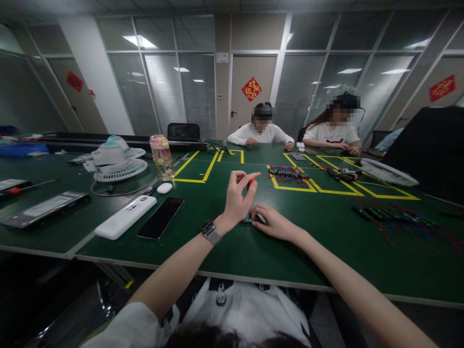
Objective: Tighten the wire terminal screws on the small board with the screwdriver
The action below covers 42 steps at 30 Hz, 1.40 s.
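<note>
Right of the black phone (161, 217), your left hand (237, 195) curled around an orange object (252, 182), and below it a small board (247, 220) showed beside your right hand (273, 223), fingers bent, its hold too hidden to tell.

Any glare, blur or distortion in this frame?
Head view: bright reflections sit in the glass partitions; wide-angle distortion tilts the outer doors; shadow lies beneath the table; the orange item at the left hand is too soft to identify.
</note>
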Each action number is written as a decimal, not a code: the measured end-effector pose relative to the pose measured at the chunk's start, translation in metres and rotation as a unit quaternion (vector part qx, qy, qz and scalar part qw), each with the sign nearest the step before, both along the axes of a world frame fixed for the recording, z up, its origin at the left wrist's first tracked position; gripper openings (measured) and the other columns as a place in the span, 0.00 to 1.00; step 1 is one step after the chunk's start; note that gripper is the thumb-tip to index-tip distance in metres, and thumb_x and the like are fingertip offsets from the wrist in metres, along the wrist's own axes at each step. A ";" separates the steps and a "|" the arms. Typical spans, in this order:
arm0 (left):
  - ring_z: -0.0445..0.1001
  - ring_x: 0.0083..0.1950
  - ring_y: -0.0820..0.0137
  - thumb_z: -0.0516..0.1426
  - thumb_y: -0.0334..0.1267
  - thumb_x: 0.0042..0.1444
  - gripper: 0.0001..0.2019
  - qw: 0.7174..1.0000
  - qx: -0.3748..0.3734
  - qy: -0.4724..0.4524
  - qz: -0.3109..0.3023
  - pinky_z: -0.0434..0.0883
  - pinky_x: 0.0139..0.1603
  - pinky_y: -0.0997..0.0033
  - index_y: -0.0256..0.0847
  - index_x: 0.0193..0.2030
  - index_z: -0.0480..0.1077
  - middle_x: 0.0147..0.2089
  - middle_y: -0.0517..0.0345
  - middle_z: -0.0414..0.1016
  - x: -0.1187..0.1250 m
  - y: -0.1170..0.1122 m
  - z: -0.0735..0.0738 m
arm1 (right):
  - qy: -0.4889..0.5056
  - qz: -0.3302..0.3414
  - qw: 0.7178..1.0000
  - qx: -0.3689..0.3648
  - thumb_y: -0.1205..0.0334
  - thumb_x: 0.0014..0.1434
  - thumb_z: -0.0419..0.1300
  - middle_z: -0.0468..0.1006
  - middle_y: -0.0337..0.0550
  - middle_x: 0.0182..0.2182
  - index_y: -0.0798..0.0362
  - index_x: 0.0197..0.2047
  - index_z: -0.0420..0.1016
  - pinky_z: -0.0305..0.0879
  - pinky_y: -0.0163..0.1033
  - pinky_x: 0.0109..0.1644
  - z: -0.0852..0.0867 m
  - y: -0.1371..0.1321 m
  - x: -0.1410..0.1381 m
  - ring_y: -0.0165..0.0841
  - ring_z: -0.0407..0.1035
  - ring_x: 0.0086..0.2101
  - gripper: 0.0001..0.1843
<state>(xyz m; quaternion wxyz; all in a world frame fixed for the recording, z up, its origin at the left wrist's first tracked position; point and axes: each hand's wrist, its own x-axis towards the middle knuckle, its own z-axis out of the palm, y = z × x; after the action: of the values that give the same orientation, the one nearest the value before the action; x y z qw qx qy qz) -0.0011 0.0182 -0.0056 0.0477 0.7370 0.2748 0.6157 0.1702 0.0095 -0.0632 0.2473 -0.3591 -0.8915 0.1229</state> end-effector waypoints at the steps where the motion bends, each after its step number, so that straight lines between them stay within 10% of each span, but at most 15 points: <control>1: 0.69 0.46 0.70 0.48 0.35 0.67 0.14 1.000 -0.004 0.004 -0.015 0.68 0.50 0.69 0.41 0.53 0.71 0.44 0.53 0.66 0.000 0.000 0.000 | -0.001 0.001 1.000 0.000 0.69 0.59 0.59 0.72 0.45 0.39 0.52 0.38 0.69 0.66 0.42 0.47 0.000 0.000 0.000 0.37 0.67 0.40 0.04; 9: 0.68 0.40 0.69 0.56 0.39 0.62 0.10 1.000 -0.002 0.019 0.003 0.68 0.45 0.69 0.42 0.48 0.74 0.37 0.57 0.67 0.000 0.001 0.000 | 0.005 -0.003 1.000 0.000 0.69 0.58 0.59 0.72 0.45 0.39 0.52 0.37 0.69 0.66 0.43 0.47 0.002 -0.001 -0.001 0.37 0.67 0.40 0.04; 16: 0.70 0.51 0.68 0.46 0.33 0.67 0.17 0.998 -0.004 0.038 -0.053 0.67 0.54 0.67 0.42 0.59 0.66 0.50 0.51 0.71 0.000 0.002 -0.001 | -0.002 -0.004 1.000 0.001 0.69 0.58 0.59 0.72 0.45 0.39 0.52 0.37 0.69 0.65 0.43 0.47 0.001 0.000 -0.001 0.38 0.67 0.40 0.04; 22: 0.68 0.41 0.70 0.58 0.40 0.61 0.10 1.000 0.006 0.011 0.009 0.69 0.45 0.69 0.42 0.47 0.75 0.38 0.56 0.66 0.000 0.001 0.000 | 0.002 0.001 1.000 0.004 0.70 0.58 0.59 0.73 0.45 0.40 0.52 0.37 0.69 0.66 0.43 0.48 0.001 0.000 -0.001 0.37 0.67 0.41 0.04; 42: 0.70 0.50 0.68 0.47 0.35 0.67 0.15 0.999 0.002 0.014 -0.037 0.68 0.53 0.66 0.41 0.55 0.70 0.47 0.51 0.71 0.000 0.000 0.001 | 0.005 0.002 1.000 0.000 0.70 0.58 0.59 0.73 0.45 0.39 0.52 0.37 0.69 0.66 0.44 0.47 0.002 -0.001 -0.001 0.37 0.67 0.40 0.04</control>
<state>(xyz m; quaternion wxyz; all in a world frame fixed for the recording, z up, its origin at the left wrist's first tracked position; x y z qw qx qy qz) -0.0015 0.0187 -0.0048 0.0656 0.7554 0.2468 0.6034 0.1692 0.0087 -0.0614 0.2513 -0.3567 -0.8910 0.1253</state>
